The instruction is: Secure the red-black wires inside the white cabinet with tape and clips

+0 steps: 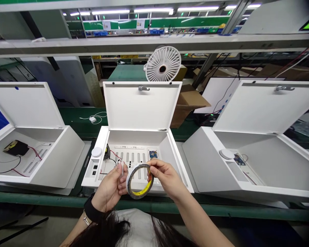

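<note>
A roll of tape (pixel 140 195) with a yellow inner ring is held over the front edge of the middle white box (pixel 179 161). My right hand (pixel 166 176) pinches the roll's upper right rim between thumb and fingers. At the roll's left, my left hand (pixel 112 187) has its thumb and forefinger closed on a small whitish piece, perhaps a strip of tape; its other fingers are beside the roll. Inside the open box are a blue circuit board (pixel 153 154), a black part at the left wall and red and black wires.
Open white boxes stand at left (pixel 64 157) and right (pixel 203 161), with wires inside. Behind the middle box are a white fan (pixel 163 64), a cardboard box (pixel 182 108) and a white adapter (pixel 92 119) with its cable. A metal rail (pixel 118 46) crosses above.
</note>
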Tool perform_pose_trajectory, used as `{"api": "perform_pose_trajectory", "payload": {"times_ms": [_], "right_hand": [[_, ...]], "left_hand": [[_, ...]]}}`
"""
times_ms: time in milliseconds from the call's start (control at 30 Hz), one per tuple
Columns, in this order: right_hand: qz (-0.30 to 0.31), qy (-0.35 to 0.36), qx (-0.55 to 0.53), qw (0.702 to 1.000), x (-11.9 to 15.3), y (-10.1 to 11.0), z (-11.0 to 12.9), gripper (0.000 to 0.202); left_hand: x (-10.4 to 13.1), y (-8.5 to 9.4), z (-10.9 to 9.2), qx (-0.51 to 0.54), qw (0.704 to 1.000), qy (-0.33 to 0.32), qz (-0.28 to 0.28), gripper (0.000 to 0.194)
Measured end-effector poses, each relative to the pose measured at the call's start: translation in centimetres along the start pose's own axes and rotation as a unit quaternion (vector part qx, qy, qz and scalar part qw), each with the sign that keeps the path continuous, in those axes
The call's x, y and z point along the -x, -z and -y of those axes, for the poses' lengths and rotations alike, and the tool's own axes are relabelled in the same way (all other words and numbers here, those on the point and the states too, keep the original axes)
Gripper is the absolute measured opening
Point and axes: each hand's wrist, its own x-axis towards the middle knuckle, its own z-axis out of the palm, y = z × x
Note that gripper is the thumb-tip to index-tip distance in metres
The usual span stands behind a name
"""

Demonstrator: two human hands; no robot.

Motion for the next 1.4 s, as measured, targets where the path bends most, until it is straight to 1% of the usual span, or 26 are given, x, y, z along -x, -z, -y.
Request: {"api": "perform_pose_trajectory", "payload": {"times_ms": [100,200,267,333,400,467,533,633,700,833,900,967,1033,1100,1267,1333,1400], "right_hand": [[-0.042,-0.008,-0.011,0.999,0.4,0.8,-0.5,0.027],[-0.073,-0.01,-0.011,0.997,1.0,1.4,-0.8,0.028],[-0.085,-0.012,-0.006,0.996,1.4,1.7,-0.9,0.029],[-0.097,-0.018,-0.005,0.995,1.6,1.9,-1.3,0.031],[-0.109,-0.023,-0.009,0.994,1.7,2.1,-1.7,0.031],[-0.12,-0.026,-0.016,0.992,1.7,2.3,-2.2,0.032],[-0.127,-0.032,-0.024,0.991,1.6,2.3,-2.5,0.032],[-0.133,-0.04,-0.028,0.99,1.4,2.2,-2.7,0.033],[-0.139,-0.041,-0.025,0.989,1.3,2.0,-2.6,0.034],[-0.15,-0.036,-0.02,0.988,1.1,1.8,-2.6,0.035],[-0.152,-0.029,-0.026,0.988,1.1,1.9,-2.8,0.033],[-0.155,-0.022,-0.037,0.987,1.1,2.0,-3.0,0.032],[-0.16,-0.019,-0.048,0.986,1.1,2.1,-3.2,0.031],[-0.165,-0.02,-0.055,0.985,1.1,2.1,-3.3,0.032],[-0.174,-0.022,-0.059,0.983,1.0,1.8,-3.2,0.034],[-0.172,-0.019,-0.054,0.983,1.0,1.8,-3.2,0.033],[-0.17,-0.013,-0.043,0.984,1.1,1.9,-3.3,0.033]], "left_hand": [[0.0,-0.1,-0.7,0.005,0.998,-0.069,0.008,0.036],[0.3,0.7,-2.1,-0.009,0.991,-0.136,0.003,0.035],[0.6,2.0,-3.2,-0.011,0.983,-0.181,-0.013,0.027],[0.8,3.6,-4.4,-0.002,0.972,-0.232,-0.035,0.018],[0.9,5.4,-5.5,0.011,0.959,-0.278,-0.054,0.014],[0.9,7.0,-6.5,0.02,0.95,-0.303,-0.065,0.014],[0.7,8.2,-7.4,0.025,0.947,-0.311,-0.071,0.016],[-0.1,9.1,-8.5,0.028,0.948,-0.308,-0.076,0.019],[-1.0,9.3,-9.3,0.025,0.948,-0.308,-0.082,0.027],[-2.5,8.9,-10.8,0.005,0.943,-0.317,-0.103,0.044],[-3.0,8.7,-11.2,-0.007,0.941,-0.319,-0.111,0.055],[-3.5,8.5,-11.5,-0.016,0.939,-0.323,-0.118,0.061],[-4.3,8.5,-11.7,-0.029,0.935,-0.331,-0.122,0.062],[-5.6,8.4,-12.0,-0.05,0.928,-0.348,-0.127,0.061],[-10.4,7.9,-13.1,-0.129,0.897,-0.395,-0.153,0.058],[-11.9,8.1,-13.3,-0.166,0.891,-0.393,-0.156,0.055],[-13.0,8.5,-13.4,-0.201,0.889,-0.383,-0.153,0.051]]}}
